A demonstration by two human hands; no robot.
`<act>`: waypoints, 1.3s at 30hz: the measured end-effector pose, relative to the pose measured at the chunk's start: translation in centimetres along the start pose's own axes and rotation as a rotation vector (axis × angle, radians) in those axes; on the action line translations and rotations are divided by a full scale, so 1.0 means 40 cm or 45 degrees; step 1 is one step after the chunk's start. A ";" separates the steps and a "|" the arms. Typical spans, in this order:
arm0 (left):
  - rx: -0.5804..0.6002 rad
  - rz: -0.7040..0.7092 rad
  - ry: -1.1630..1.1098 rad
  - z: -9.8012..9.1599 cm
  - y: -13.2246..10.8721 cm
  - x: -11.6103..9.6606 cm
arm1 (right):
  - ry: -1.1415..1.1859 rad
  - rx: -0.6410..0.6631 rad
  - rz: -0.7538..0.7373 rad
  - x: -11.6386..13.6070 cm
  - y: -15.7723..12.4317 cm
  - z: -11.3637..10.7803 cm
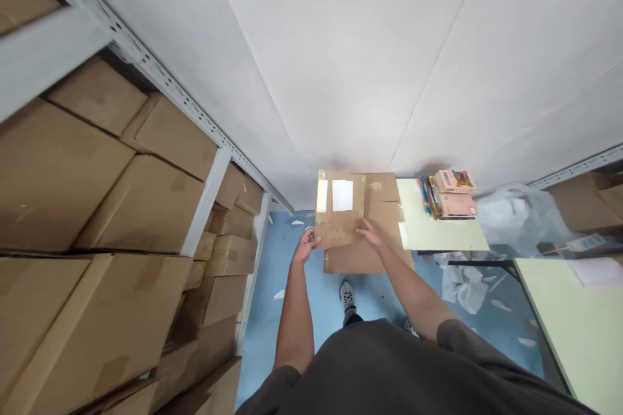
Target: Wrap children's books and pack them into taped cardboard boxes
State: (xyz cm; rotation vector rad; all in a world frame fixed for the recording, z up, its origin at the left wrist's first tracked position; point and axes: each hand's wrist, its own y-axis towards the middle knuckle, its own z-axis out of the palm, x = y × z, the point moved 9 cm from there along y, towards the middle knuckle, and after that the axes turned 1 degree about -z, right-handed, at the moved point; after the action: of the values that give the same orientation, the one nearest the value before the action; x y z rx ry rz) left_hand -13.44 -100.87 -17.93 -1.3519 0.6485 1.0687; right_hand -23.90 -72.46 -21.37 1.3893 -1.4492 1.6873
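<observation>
A flat piece of cardboard (324, 214) with a white label and strips of clear tape is held up in front of me. My left hand (306, 244) grips its lower left corner, thumb on the near face. On the lower right edge, my right hand (370, 234) has its fingers closed over the cardboard. Behind and below it, a larger cardboard sheet (379, 227) lies against the end of a pale table, partly covered by the held piece.
Stacked books (455, 194) sit on the pale tabletop (438, 237) to the right. Shelves of cardboard boxes (136, 201) line the left side. Crumpled clear plastic (516, 214) and another pale table (574, 324) are on the right. Scraps litter the blue floor (272, 272).
</observation>
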 end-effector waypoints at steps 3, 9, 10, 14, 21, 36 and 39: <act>0.058 0.057 0.012 0.043 -0.024 -0.095 | 0.267 -0.057 0.077 0.035 -0.024 -0.085; 0.169 0.136 0.025 0.252 -0.024 -0.232 | 0.546 -0.012 -0.093 0.151 -0.157 -0.349; 0.216 0.127 0.045 0.311 -0.023 -0.241 | 0.574 -0.025 -0.117 0.161 -0.190 -0.409; 0.399 0.059 0.176 0.584 -0.019 -0.249 | 0.637 -0.093 -0.186 0.164 -0.348 -0.675; 0.755 0.042 0.398 1.143 -0.034 -0.233 | 0.754 -0.254 -0.313 0.096 -0.698 -1.134; 1.657 -0.250 0.675 2.187 -0.269 0.124 | 0.912 -1.110 -0.315 -0.311 -1.519 -1.617; 1.760 -0.336 0.732 2.310 -0.282 0.205 | 0.930 -1.259 -0.287 -0.382 -1.592 -1.631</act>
State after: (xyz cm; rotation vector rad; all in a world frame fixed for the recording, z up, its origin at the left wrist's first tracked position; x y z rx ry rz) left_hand -18.56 -8.41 -5.31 -0.4274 1.2509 -0.1408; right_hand 12.85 10.45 -3.53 0.3129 -1.2937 0.9046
